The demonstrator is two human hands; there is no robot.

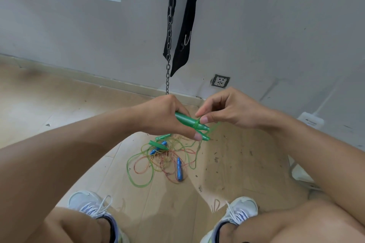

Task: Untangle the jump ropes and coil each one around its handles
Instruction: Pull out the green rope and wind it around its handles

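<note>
My left hand [167, 116] grips two green handles [189, 123] held side by side, tips pointing right. A turn of green rope [197, 124] sits around them. My right hand [223, 110] pinches that green rope just above the handles, and a strand runs off toward the right. Below on the wooden floor lies a tangled pile of green, red and yellowish ropes [164, 160]. In the pile are other green handles [158, 144] and blue handles [179, 169].
A chain [168, 45] and a black strap [185, 31] hang against the white wall ahead. A wall socket [220, 81] sits low on the wall. My two shoes [90, 205] stand at the bottom. Small debris litters the floor at right.
</note>
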